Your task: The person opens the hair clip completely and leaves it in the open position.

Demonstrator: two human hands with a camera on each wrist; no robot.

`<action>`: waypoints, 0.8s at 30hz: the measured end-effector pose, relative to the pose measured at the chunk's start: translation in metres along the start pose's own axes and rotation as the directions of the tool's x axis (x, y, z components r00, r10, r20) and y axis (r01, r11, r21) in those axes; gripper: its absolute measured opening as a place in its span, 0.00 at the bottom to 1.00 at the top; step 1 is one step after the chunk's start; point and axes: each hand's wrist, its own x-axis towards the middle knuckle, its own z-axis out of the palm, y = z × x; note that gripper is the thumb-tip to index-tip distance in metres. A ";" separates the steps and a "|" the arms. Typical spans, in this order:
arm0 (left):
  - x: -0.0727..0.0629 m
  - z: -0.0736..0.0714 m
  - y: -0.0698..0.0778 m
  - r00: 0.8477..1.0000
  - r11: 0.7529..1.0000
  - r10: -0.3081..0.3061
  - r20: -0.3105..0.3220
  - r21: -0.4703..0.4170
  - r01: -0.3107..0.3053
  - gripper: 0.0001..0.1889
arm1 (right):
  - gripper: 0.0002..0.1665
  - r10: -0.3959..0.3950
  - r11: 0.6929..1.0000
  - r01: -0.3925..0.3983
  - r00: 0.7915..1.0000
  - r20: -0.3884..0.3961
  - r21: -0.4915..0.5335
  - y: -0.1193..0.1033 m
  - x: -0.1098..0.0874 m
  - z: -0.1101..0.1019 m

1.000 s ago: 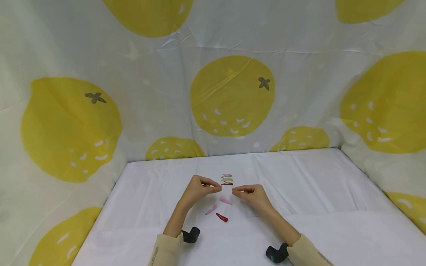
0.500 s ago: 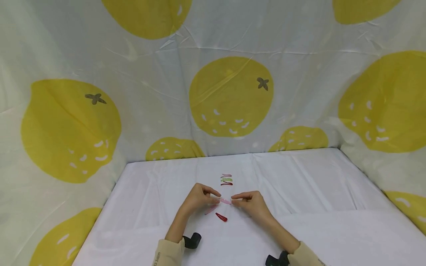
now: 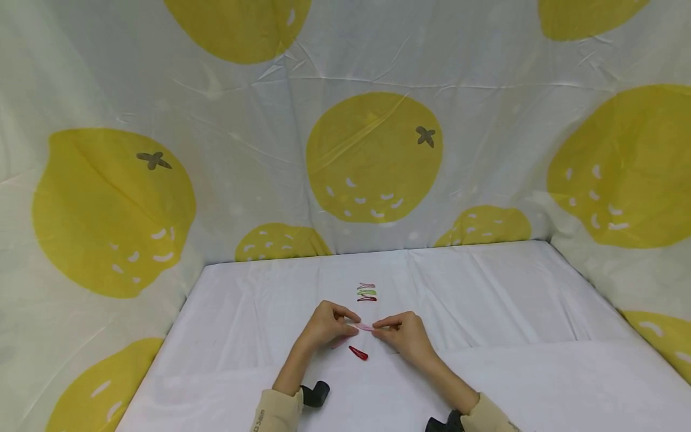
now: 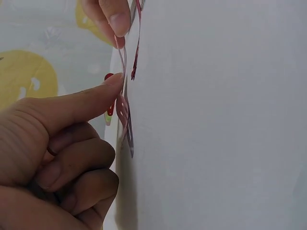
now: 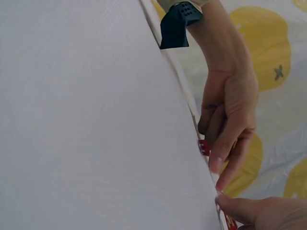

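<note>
One left hand (image 3: 326, 324) and one right hand (image 3: 406, 336) grip one slender pink hair clip (image 3: 364, 327); beyond it lie three: one thin pink open clip (image 3: 368, 286), one lime-green open clip (image 3: 368, 293), one dark-red open clip (image 3: 368, 299). Nearer than the grip, two: one half-hidden pink clip (image 3: 340, 342), one narrow red clip (image 3: 358, 353).

Pink clip (image 3: 364, 327), ylw lemon-print bkdrp (image 3: 372, 153)

Head cam's looking fwd & down from farther off, taking in tabletop (image 3: 540, 300), lemon-print cloth (image 3: 486, 150); L wrist cam's facing L hand (image 4: 72, 148) up close, tipped sideways; R wrist cam's peering past R hand (image 5: 276, 213); all three sharing both hands.
</note>
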 end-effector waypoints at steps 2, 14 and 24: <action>0.000 0.000 0.001 1.000 1.000 -0.009 -0.010 -0.007 0.009 0.10 | 0.03 -0.001 1.000 0.001 1.000 -0.002 -0.007 0.000 0.000 0.000; 0.001 0.000 -0.001 1.000 1.000 -0.013 0.001 0.006 0.013 0.05 | 0.03 0.011 1.000 -0.010 1.000 0.018 -0.009 -0.002 0.000 0.000; -0.002 0.000 0.002 0.999 1.000 -0.019 0.031 0.006 0.019 0.06 | 0.02 -0.004 0.999 0.004 1.000 0.001 0.034 0.001 0.001 0.000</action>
